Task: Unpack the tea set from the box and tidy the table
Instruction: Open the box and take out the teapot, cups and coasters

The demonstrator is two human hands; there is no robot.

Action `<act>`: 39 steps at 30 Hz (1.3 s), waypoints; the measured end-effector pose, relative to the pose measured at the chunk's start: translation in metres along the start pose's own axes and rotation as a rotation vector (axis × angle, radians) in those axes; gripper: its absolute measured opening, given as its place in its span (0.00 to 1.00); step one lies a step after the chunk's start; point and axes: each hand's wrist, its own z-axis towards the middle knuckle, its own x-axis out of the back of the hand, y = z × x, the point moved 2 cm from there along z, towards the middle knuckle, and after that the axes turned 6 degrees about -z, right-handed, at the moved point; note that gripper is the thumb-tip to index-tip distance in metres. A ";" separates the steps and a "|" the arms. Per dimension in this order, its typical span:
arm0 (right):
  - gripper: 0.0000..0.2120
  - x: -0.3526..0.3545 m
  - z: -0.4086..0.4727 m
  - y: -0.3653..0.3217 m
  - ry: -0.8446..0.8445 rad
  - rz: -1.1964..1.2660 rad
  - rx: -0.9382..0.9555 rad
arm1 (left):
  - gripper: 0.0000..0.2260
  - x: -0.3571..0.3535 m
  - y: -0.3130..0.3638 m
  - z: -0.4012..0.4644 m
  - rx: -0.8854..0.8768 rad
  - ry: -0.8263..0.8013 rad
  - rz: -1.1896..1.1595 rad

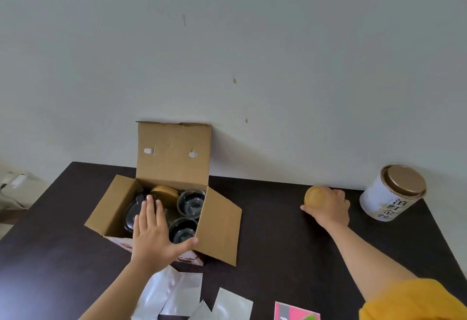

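Head camera, near, facing forward and down at table point(278, 231)

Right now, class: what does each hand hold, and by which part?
The right hand grips a wooden lid from its near side. The left hand holds nothing, spread flat over the open box.

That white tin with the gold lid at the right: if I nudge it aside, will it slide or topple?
The white tin looks rigid, and stands upright on the dark table, so it probably slides rather than rolls. It is taller than wide, so a high push might tip it. Its smooth wall may be slippery to grip.
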 end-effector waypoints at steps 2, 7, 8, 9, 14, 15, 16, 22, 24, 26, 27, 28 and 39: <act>0.42 0.002 0.006 0.001 0.012 0.009 -0.005 | 0.62 -0.002 -0.001 0.001 -0.001 0.006 0.004; 0.42 0.006 0.008 0.000 -0.003 0.025 0.007 | 0.61 -0.004 -0.002 0.001 -0.009 0.014 -0.014; 0.44 0.007 0.006 0.000 -0.006 0.014 0.021 | 0.62 -0.004 -0.002 0.001 -0.009 0.018 -0.016; 0.47 0.007 0.004 0.002 0.002 -0.023 0.042 | 0.62 -0.004 -0.001 0.001 -0.007 0.024 -0.017; 0.51 -0.002 -0.033 0.004 -0.009 -0.195 0.138 | 0.62 -0.003 0.000 0.001 -0.008 0.032 -0.041; 0.49 -0.004 -0.045 0.000 -0.013 -0.183 0.160 | 0.62 -0.002 0.001 0.001 -0.004 0.026 -0.045; 0.47 -0.005 -0.058 -0.006 -0.014 -0.165 0.182 | 0.62 -0.001 0.002 0.000 -0.001 0.022 -0.048; 0.35 -0.008 -0.144 -0.068 -0.041 0.077 0.395 | 0.65 0.009 0.005 -0.004 0.034 -0.026 -0.044; 0.30 -0.008 -0.167 -0.094 -0.044 0.133 0.489 | 0.66 0.014 0.008 -0.005 0.032 -0.050 -0.072; 0.26 -0.005 -0.187 -0.125 -0.021 0.169 0.572 | 0.66 0.020 0.009 -0.007 0.021 -0.078 -0.080; 0.24 -0.004 -0.197 -0.140 -0.008 0.182 0.598 | 0.67 0.023 0.008 -0.008 0.012 -0.095 -0.082; 0.22 -0.004 -0.205 -0.156 -0.009 0.190 0.617 | 0.68 0.026 0.007 -0.008 0.002 -0.112 -0.087; 0.23 -0.025 -0.224 -0.271 0.033 -0.343 0.521 | 0.58 0.036 -0.024 -0.001 -0.201 -0.245 0.038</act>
